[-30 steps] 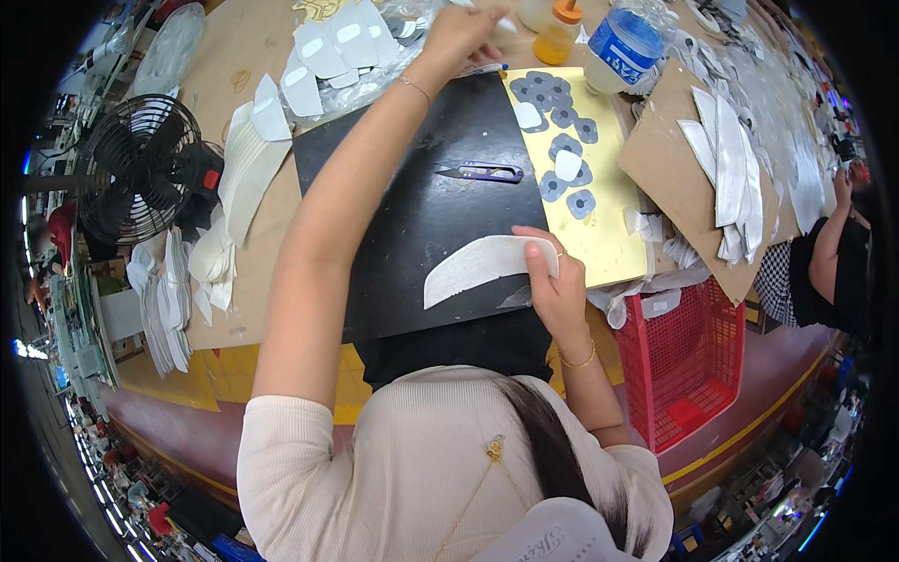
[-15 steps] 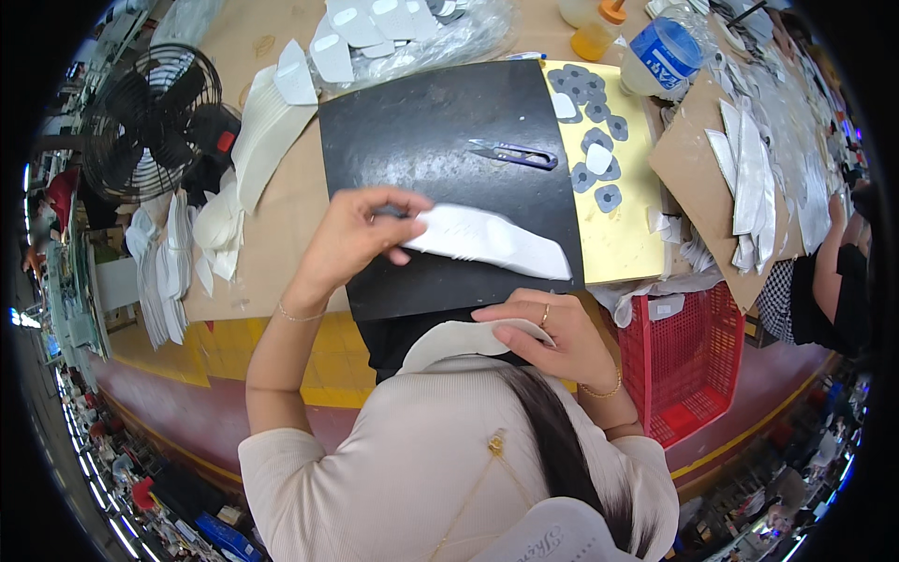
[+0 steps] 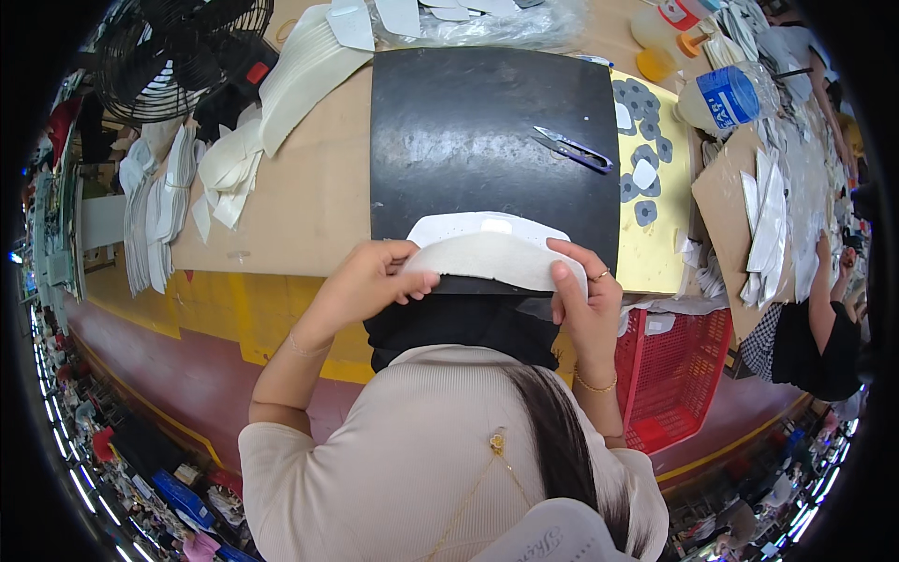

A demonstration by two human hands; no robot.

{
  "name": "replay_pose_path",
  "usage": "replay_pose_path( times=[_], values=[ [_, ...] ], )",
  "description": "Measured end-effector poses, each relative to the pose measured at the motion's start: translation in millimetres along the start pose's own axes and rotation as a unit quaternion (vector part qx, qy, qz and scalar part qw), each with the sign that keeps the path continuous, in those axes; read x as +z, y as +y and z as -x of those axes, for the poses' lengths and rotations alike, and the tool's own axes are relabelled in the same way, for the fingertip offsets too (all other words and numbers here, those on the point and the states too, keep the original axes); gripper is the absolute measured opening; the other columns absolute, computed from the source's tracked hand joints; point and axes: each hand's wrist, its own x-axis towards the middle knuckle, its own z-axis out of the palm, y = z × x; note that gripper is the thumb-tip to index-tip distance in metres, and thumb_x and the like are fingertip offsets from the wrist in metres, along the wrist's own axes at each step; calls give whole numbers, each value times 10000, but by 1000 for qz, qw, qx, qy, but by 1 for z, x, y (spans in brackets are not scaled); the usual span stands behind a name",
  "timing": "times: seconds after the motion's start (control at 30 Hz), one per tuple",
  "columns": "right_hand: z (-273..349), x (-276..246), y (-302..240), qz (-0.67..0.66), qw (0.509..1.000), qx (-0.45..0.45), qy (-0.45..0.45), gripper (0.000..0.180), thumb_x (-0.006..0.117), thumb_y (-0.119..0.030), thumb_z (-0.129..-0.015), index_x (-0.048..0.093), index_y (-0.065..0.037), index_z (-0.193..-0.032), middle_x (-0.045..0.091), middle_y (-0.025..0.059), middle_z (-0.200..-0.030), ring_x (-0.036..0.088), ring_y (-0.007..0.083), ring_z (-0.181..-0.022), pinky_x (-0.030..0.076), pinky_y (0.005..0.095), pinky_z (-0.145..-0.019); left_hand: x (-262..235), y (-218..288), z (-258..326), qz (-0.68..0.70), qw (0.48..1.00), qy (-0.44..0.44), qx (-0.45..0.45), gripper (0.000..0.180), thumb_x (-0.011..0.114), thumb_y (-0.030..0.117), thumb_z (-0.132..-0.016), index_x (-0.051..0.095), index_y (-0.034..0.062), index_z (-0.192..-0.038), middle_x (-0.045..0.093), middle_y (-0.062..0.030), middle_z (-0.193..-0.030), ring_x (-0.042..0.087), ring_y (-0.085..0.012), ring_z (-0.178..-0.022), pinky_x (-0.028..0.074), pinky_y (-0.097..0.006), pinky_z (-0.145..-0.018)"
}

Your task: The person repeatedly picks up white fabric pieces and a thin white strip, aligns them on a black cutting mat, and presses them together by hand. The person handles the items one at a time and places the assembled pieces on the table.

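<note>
A curved cream strip of fabric-like material (image 3: 487,262) spans my two hands above the near edge of the black mat (image 3: 468,122). My left hand (image 3: 375,276) pinches its left end between thumb and fingers. Its right end is gripped by my right hand (image 3: 587,295), thumb in front and fingers behind. Just behind it shows a white curved piece (image 3: 440,228) with small dots and a pale rectangular patch; the cream strip covers its lower part. I cannot tell whether the two touch. Purple-handled thread snips (image 3: 576,150) lie on the mat, apart from both hands.
Left are a black fan (image 3: 183,56) and a stack of cream strips (image 3: 304,80). A yellow sheet (image 3: 655,248) with several grey pieces lies right of the mat, near a blue-labelled plastic bottle (image 3: 721,98). A red basket (image 3: 674,384) stands below the table's right side.
My left hand has left the white piece and taken the cream strip's left end. The cream strip has moved forward from near my body to the mat's near edge, overlapping the white piece in view.
</note>
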Motion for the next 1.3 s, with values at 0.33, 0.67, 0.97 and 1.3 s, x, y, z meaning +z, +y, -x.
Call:
replay_pose_path(
  times=[0.33,0.67,0.97,1.3],
  values=[
    [-23,-17,11,190,980,39,53,213,752,-179,-882,678,20,-865,622,35,-644,501,47,-485,386,213,-458,5,-2,-15,-34,996,68,-40,346,620,302,-977,678,11,-798,645,-31,-619,581,-71,-483,431,-194,-440],
    [-29,-12,14,304,949,-47,76,232,733,-186,-898,651,22,-835,573,-12,-631,465,30,-516,393,206,-461,13,-10,-21,-75,989,129,-1,351,656,275,-954,637,-10,-750,608,-48,-570,530,-78,-428,398,-213,-419],
    [-32,-13,15,309,948,-16,76,219,744,-168,-874,657,32,-854,628,93,-648,553,128,-530,447,267,-523,12,-8,-22,-83,988,128,-13,363,652,268,-956,622,-4,-719,598,-49,-556,525,-79,-419,396,-216,-409],
    [-32,-10,13,327,941,-23,82,221,757,-167,-860,655,29,-854,624,97,-653,548,141,-527,444,277,-515,15,-6,-22,-80,987,141,-2,370,653,260,-955,604,-6,-702,593,-50,-549,527,-79,-419,401,-216,-408]
  ],
)
